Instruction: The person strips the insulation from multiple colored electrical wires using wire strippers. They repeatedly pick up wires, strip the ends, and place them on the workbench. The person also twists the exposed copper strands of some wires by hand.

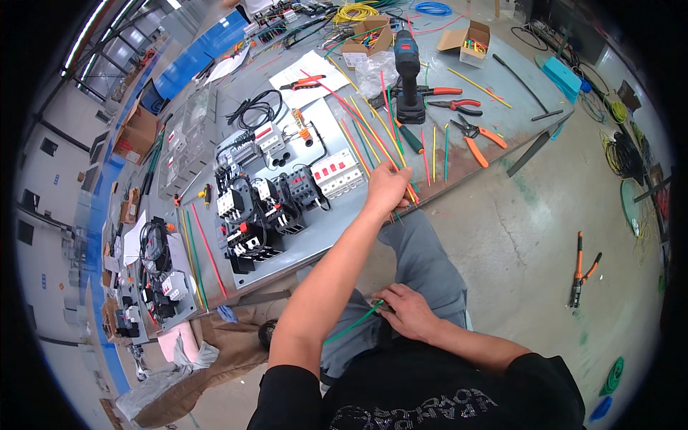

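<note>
At the table's front edge, my left hand [389,185] has its fingers closed around the near ends of several thin red and yellow wires [374,134]. Down over my lap, my right hand [407,309] pinches the end of a green wire [352,324], which trails off to the left across my trousers. Left of my left hand lies a metal mounting plate [322,247] with black contactors [301,186], a row of white breakers with red switches [337,173] and black wiring on it.
A cordless drill [408,72] stands upright beyond the wires. Orange-handled pliers [479,140], red-handled cutters [459,106] and a green-handled screwdriver [410,138] lie right of them. Small cardboard boxes [479,41] sit farther back. An orange-and-black tool [577,269] lies on the floor.
</note>
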The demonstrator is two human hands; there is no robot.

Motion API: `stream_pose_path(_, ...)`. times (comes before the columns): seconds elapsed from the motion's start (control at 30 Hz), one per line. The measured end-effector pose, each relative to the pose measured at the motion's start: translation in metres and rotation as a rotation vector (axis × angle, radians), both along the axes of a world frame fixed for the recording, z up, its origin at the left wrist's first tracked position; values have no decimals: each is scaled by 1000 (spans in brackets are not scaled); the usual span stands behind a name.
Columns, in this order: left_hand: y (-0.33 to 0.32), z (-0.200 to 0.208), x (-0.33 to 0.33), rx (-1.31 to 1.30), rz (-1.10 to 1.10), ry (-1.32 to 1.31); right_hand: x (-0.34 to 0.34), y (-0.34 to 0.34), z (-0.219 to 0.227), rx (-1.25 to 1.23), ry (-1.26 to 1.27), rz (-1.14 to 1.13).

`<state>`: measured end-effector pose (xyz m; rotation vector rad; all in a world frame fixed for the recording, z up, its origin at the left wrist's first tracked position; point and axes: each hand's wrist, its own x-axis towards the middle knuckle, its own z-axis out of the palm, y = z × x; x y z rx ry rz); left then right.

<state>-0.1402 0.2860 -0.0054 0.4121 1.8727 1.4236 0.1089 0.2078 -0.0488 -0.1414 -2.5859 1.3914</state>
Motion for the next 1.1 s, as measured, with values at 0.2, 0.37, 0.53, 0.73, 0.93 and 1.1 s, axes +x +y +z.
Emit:
stream_pose_path(0.2, -11, -3, -7, -134, -160, 538, -2, -1, -1, -17, -21, 15)
stream_pose_path(0.37, -53, 18, 25, -297, -413, 1104, 0, 0, -7, -17, -6, -6)
stream_pose_path(0.53, -76, 20, 29, -335, -525, 1359, -2, -3, -7, -17, -8, 0)
stream_pose_path(0.73, -82, 12, 22, -352, -618, 1435, -1, -3, -9, -42, -38, -2)
stream_pose_path(0.93, -89, -6, 20, -306, -589, 1527, -2, -5, -10, -31, -42, 5)
stream_pose_path(1.1, -98, -18, 15, -95, -517, 1572, -2, -5, -8, -40, -54, 15)
